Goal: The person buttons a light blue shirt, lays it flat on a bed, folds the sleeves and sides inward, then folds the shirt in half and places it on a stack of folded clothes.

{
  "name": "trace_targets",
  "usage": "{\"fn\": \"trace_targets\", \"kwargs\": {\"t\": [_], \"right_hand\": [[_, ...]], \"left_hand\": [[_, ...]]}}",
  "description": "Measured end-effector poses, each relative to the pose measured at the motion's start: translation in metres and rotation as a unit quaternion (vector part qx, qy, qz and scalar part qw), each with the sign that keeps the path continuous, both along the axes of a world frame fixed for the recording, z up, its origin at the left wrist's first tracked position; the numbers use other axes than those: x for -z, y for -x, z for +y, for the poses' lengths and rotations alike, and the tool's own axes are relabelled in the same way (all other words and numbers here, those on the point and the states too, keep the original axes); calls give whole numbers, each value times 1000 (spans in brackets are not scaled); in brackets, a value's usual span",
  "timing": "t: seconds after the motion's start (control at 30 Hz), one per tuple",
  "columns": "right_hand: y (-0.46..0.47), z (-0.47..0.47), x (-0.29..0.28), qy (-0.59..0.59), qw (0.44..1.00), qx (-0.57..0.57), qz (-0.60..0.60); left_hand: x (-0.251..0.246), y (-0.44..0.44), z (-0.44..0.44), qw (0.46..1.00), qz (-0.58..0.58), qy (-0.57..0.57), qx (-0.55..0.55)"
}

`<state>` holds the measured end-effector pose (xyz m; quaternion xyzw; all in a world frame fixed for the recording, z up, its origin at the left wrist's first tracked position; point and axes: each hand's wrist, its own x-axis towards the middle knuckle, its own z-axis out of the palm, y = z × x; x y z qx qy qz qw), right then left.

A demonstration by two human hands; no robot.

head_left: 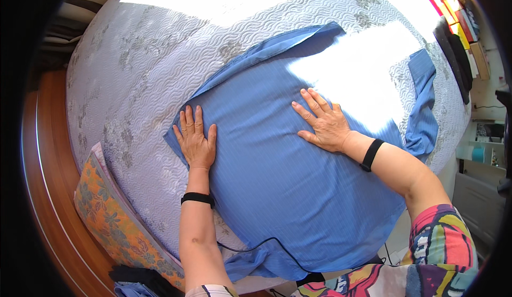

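Note:
A blue striped long-sleeved shirt (256, 169) lies spread on a quilted bedspread, with part of its body in glaring sunlight. Near its left corner, my left hand (196, 141) rests palm down, fingers apart. Further right, my right hand (324, 123) is also palm down on the cloth, fingers spread, beside the bright patch. One sleeve, with its cuff (421, 63), extends at the right and lies bunched in its lower part. Along the far side, the shirt's edge is folded over in a long strip. More blue fabric lies crumpled near my body.
The pale patterned bedspread (132, 77) covers the bed. An orange floral cloth-covered item (116, 213) stands at the bed's left edge, with dark and blue folded clothes (140, 281) below it. A black cable (256, 246) crosses the near side. Books (464, 25) stand at the upper right.

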<state>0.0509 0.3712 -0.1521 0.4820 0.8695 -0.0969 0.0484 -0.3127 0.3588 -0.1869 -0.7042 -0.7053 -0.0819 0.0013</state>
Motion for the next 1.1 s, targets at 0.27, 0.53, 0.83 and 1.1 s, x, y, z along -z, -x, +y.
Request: {"fn": "trace_targets", "kwargs": {"t": [0.27,0.53,0.83,1.1], "right_hand": [[-27,168,1,-138,985,76,-72],[-50,211,50,-270,948,144,-85],[-35,39,-24,192,932,74,297],[-63,-104,-5,-5,996,-77,53]], "left_hand": [[9,5,0,999,27,-25,2],[13,11,8,999,27,-26,-34],[23,18,16,996,72,-27,-48],[-28,-26,5,976,114,119,-140]]}}
